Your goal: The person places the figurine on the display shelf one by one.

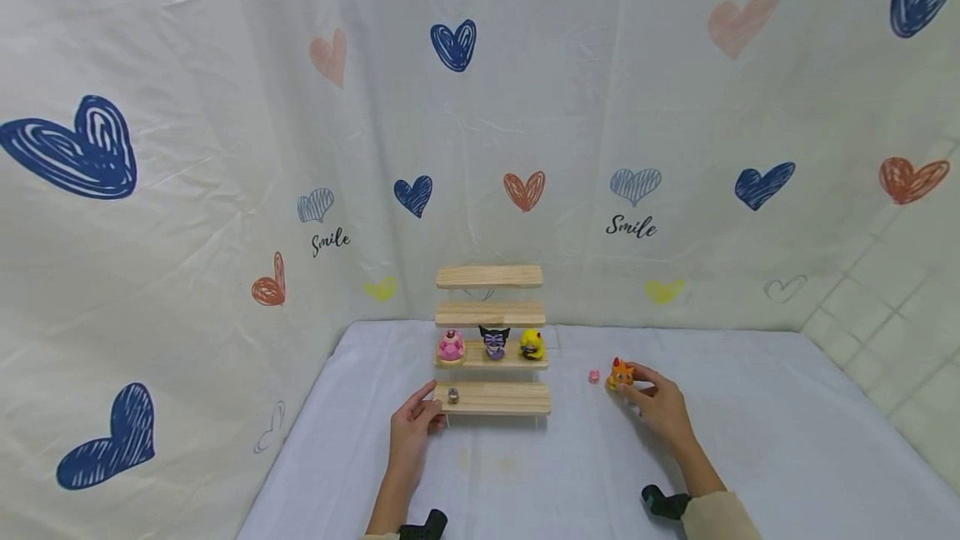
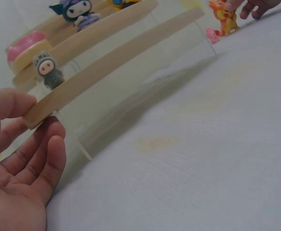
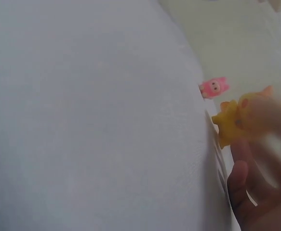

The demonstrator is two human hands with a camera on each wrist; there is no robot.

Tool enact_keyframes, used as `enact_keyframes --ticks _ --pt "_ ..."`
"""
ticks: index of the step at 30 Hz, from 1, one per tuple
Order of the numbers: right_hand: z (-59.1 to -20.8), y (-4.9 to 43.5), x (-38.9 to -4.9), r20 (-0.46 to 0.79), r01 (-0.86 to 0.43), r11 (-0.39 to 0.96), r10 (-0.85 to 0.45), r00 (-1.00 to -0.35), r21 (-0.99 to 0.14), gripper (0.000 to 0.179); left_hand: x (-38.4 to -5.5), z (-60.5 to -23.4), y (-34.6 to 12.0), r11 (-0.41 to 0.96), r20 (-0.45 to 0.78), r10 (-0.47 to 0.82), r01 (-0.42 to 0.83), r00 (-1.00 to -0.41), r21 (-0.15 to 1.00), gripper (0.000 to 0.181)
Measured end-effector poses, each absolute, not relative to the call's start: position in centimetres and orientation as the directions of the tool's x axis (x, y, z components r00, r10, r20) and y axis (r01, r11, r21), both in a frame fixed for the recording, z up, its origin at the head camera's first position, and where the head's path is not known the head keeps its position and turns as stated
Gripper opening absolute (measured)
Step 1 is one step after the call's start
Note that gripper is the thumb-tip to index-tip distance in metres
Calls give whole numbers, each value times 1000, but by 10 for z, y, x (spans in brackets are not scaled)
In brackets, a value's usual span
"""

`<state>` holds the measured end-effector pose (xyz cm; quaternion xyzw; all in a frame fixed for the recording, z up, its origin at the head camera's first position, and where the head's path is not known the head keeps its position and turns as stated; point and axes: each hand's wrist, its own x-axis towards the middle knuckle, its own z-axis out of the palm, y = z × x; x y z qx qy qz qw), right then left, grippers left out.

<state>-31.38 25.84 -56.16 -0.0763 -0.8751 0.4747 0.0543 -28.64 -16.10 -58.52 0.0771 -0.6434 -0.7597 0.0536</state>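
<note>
My left hand (image 1: 411,432) grips the left end of the lowest board of a wooden display shelf (image 1: 498,400). In the left wrist view, one finger lies at the board's top edge and others curl beneath. A small grey figurine (image 2: 47,71) with upright ears stands on that board, close to the hand. Over to the right, my right hand (image 1: 663,408) pinches an orange and yellow figurine (image 1: 619,376) low over the white tablecloth. Beside it is a tiny pink figurine (image 3: 214,87).
The third board down holds a pink figurine (image 1: 451,346), a purple and black figurine (image 1: 494,343) and a yellow figurine (image 1: 532,344). Two more boards (image 1: 489,277) rise behind. A white curtain (image 1: 570,107) printed with hearts hangs behind the table (image 1: 570,482).
</note>
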Motion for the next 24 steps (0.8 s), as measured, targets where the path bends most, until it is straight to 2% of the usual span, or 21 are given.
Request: enact_keyframes --ticks 11,17,24 --pt "-553 261 -300 63 57 563 191 -980 -824 57 -285 -584 -160 -143 -19 -180 8 -983 990 45" --pt "-544 261 -291 92 41 592 193 -977 -805 65 -285 -584 -160 -160 -29 -177 -1 -984 987 46" --pt "-528 251 -281 132 -22 571 153 -979 -821 62 -285 -584 -160 -135 -15 -190 11 -982 991 46"
